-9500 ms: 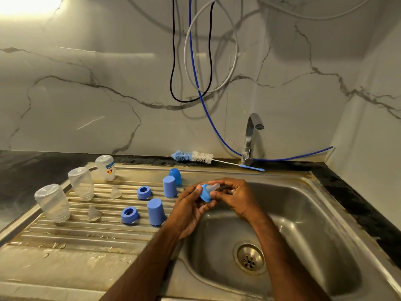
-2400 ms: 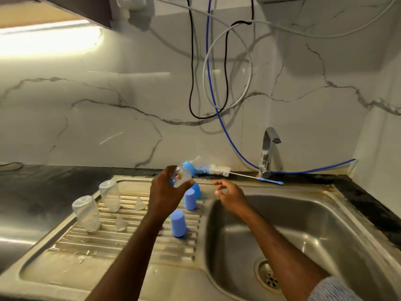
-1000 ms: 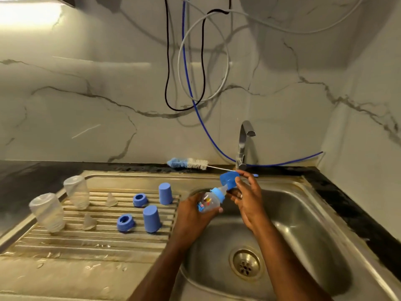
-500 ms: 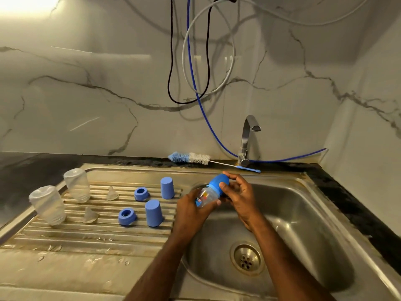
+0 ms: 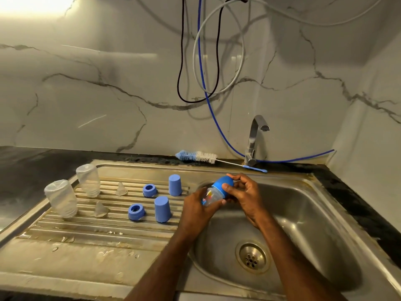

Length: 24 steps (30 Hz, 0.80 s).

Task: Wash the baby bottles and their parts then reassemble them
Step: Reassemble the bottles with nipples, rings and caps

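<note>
Over the sink's left edge my left hand (image 5: 196, 210) grips the clear body of a small printed baby bottle (image 5: 211, 196), tilted up to the right. My right hand (image 5: 245, 195) wraps its fingers round the blue cap (image 5: 222, 184) sitting on the bottle's top. On the ribbed drainboard (image 5: 86, 227) two clear bottles (image 5: 61, 198) (image 5: 88, 180) stand upside down. Beside them lie two clear nipples (image 5: 101, 209) (image 5: 121, 189), two blue collar rings (image 5: 136, 211) (image 5: 149, 190) and two blue caps (image 5: 162, 209) (image 5: 175, 184).
The steel sink basin (image 5: 303, 224) with its drain (image 5: 251, 257) lies below my hands. A bottle brush (image 5: 196, 156) rests on the back ledge by the faucet (image 5: 255, 137). Cables and a blue hose (image 5: 206, 88) hang on the marble wall. Dark counter flanks both sides.
One second ago my right hand held the blue cap just apart from the bottle's top; now the cap sits on the bottle and my right hand still grips it. The bottle has tilted upward.
</note>
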Available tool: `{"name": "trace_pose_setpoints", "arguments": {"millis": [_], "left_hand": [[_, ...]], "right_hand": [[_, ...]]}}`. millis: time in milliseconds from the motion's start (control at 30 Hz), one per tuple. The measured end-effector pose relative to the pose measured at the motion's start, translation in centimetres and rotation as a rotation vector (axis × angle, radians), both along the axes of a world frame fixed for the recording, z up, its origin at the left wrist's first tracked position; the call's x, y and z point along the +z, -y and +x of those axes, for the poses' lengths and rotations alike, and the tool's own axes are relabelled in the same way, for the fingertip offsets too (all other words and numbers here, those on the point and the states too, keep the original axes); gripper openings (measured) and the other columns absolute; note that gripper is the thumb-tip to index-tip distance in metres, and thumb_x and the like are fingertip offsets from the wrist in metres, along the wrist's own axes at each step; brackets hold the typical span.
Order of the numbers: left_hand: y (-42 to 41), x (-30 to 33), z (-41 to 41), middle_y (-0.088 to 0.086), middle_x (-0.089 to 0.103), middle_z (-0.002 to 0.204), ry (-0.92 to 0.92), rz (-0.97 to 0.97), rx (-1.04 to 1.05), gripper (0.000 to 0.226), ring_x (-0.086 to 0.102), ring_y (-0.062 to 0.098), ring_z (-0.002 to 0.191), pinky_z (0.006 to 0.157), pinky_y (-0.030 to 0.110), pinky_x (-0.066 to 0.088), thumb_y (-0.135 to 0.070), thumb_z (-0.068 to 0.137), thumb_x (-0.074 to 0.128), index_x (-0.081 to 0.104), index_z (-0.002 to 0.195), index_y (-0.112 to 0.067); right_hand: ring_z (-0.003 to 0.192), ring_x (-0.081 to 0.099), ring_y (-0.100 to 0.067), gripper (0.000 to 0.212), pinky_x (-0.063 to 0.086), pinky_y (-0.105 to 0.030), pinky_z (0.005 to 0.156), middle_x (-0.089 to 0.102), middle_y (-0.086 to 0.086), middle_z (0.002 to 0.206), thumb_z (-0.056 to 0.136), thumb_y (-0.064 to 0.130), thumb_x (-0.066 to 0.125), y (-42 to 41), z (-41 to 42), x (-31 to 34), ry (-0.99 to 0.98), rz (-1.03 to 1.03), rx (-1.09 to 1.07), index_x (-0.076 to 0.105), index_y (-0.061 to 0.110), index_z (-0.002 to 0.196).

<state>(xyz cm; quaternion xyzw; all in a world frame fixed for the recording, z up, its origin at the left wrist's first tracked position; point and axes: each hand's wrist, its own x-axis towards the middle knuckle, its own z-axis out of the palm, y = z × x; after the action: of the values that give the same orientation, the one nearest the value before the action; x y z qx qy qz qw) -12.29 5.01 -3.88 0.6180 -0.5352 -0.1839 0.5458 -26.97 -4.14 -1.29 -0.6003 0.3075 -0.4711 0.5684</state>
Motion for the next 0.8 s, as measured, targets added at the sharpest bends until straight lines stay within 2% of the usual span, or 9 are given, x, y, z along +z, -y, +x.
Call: {"name": "trace_pose_setpoints", "arguments": {"millis": [100,267,367,467,533,600,633,700,800], "left_hand": [[-0.3,0.3,-0.2,-0.027,0.061,0.100,-0.023,-0.020,0.007,0.054,0.057,-0.020,0.100,0.073,0.001,0.045,-0.047,0.079,0.082,0.055,0.125,-0.038],[-0.7,1.2,-0.9,-0.020,0.064,0.108,-0.103,-0.080,0.038,0.062,0.061,-0.012,0.101,0.077,0.008,0.050,-0.046,0.078,0.082,0.054,0.131,-0.029],[-1.3,2.9,-0.4,-0.025,0.060,0.105,-0.059,-0.071,0.053,0.059,0.058,-0.015,0.100,0.075,0.004,0.048,-0.050,0.075,0.083,0.052,0.124,-0.040],[-2.2,5.5,1.2,-0.020,0.057,0.114,0.064,-0.081,0.112,0.068,0.058,-0.007,0.101,0.075,0.003,0.045,-0.059,0.078,0.077,0.052,0.134,-0.030],[-3.1,7.6,3.3,-0.017,0.060,0.115,0.142,-0.127,0.176,0.060,0.057,-0.008,0.099,0.079,0.009,0.047,-0.061,0.085,0.066,0.058,0.131,-0.024],[-4.1,9.6,6.3,-0.007,0.070,0.099,0.189,-0.178,0.234,0.035,0.064,0.002,0.090,0.082,0.032,0.054,-0.052,0.094,0.062,0.069,0.108,-0.021],[-4.5,10.4,7.9,-0.001,0.072,0.089,0.218,-0.181,0.270,0.030,0.066,0.012,0.084,0.080,0.042,0.054,-0.044,0.098,0.061,0.071,0.098,-0.016],[-5.4,11.5,11.5,0.007,0.071,0.079,0.296,-0.117,0.343,0.031,0.066,0.024,0.076,0.075,0.045,0.053,-0.033,0.100,0.061,0.071,0.088,-0.007],[-6.8,12.3,16.4,0.010,0.072,0.081,0.415,0.031,0.374,0.024,0.068,0.025,0.078,0.075,0.041,0.055,-0.028,0.096,0.068,0.072,0.091,-0.004]], "right_hand": [[0.089,0.074,-0.020,0.037,0.059,-0.027,0.066,0.069,-0.017,0.108,0.082,0.015,0.080,-0.6,0.1,0.4,0.012,-0.031,0.000,0.066,0.016,0.116],[0.097,0.073,-0.024,0.052,0.062,-0.037,0.071,0.072,-0.005,0.109,0.083,0.009,0.078,-2.1,1.2,2.0,0.094,-0.080,0.060,0.063,0.034,0.125],[0.096,0.074,-0.026,0.053,0.062,-0.035,0.070,0.074,-0.008,0.107,0.080,0.012,0.080,-2.4,1.8,3.5,0.139,-0.104,0.071,0.063,0.032,0.125],[0.097,0.074,-0.025,0.058,0.061,-0.034,0.067,0.074,-0.004,0.109,0.078,0.011,0.083,-1.9,2.9,5.2,0.165,-0.119,0.050,0.059,0.031,0.127],[0.099,0.074,-0.022,0.060,0.061,-0.033,0.070,0.073,-0.001,0.114,0.079,0.008,0.083,-1.5,4.3,6.4,0.157,-0.137,0.037,0.059,0.030,0.129],[0.099,0.073,-0.022,0.055,0.061,-0.034,0.072,0.070,-0.002,0.119,0.079,0.007,0.083,-1.3,6.5,7.5,0.126,-0.180,0.035,0.061,0.030,0.124],[0.099,0.073,-0.021,0.053,0.062,-0.035,0.074,0.069,-0.001,0.119,0.079,0.007,0.084,-1.4,7.6,8.0,0.096,-0.214,0.027,0.062,0.031,0.121],[0.100,0.071,-0.016,0.052,0.061,-0.033,0.077,0.069,0.005,0.115,0.076,0.011,0.086,-1.7,10.5,8.9,0.014,-0.301,0.028,0.062,0.037,0.114],[0.094,0.069,-0.009,0.053,0.059,-0.024,0.072,0.068,0.010,0.108,0.071,0.012,0.089,-2.4,15.2,9.6,-0.097,-0.400,0.086,0.062,0.036,0.109]]}}
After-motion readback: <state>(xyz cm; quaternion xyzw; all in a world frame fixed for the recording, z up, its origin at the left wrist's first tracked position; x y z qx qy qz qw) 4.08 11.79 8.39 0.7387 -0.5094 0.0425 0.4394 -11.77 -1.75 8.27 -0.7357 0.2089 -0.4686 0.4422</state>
